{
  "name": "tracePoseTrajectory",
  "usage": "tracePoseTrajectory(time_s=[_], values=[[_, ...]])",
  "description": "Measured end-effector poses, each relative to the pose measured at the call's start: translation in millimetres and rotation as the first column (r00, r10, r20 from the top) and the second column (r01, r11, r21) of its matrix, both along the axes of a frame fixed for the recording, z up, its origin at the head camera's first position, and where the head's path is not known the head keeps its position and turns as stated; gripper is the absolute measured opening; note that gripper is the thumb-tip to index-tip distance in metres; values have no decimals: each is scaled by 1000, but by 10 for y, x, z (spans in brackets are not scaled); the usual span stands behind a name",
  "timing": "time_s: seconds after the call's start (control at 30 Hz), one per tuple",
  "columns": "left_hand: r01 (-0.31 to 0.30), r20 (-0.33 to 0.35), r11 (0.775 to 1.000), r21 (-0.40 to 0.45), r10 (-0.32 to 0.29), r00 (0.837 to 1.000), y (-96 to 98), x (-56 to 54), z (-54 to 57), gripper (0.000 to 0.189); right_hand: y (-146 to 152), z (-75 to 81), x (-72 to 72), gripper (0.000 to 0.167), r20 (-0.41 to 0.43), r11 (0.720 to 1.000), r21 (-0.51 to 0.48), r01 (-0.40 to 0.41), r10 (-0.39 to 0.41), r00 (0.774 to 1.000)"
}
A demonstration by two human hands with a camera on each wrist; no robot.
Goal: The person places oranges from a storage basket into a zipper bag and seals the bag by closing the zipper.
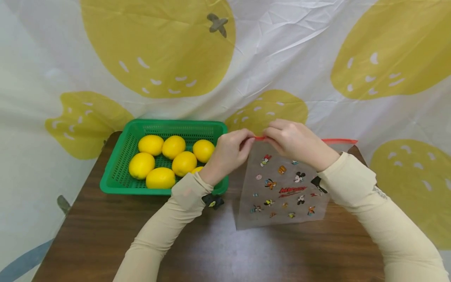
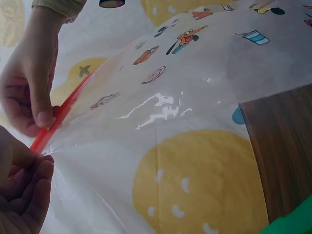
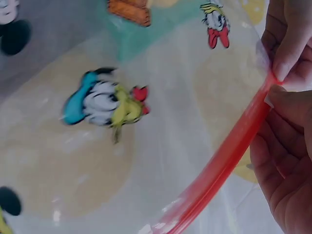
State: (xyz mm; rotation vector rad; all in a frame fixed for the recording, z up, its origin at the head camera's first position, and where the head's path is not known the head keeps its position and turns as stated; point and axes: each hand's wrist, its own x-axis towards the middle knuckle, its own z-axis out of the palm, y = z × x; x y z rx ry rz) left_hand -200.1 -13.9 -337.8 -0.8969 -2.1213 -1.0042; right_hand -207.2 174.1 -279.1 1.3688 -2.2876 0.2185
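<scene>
A clear zip bag (image 1: 271,203) printed with small cartoon figures hangs upright over the table, its red zip strip (image 1: 340,141) along the top. At the strip's left end, my left hand (image 1: 229,150) pinches the bag's corner between thumb and fingers. Right beside it, my right hand (image 1: 294,143) pinches the red strip. In the left wrist view, the right hand (image 2: 34,78) and left hand (image 2: 24,187) almost meet on the strip. The right wrist view shows the strip (image 3: 219,165) running down from the thumbs of both hands.
A green plastic basket (image 1: 118,190) with several lemons (image 1: 150,145) stands left of the bag on the brown wooden table (image 1: 197,250). Behind the table hangs a white cloth (image 1: 282,51) with large yellow fruit prints. My left forearm crosses in front of the basket's right corner.
</scene>
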Motion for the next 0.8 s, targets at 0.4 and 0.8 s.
tracePoseTrajectory(time_s=[0.4, 0.8], values=[[0, 38, 1000, 18, -1, 999, -131, -17, -22, 11, 399, -21, -19, 11, -11, 997, -34, 64, -64, 998], [-31, 45, 1000, 7, 30, 999, -175, -28, -16, 11, 789, -68, -60, 14, -45, 989, -49, 139, -141, 989]])
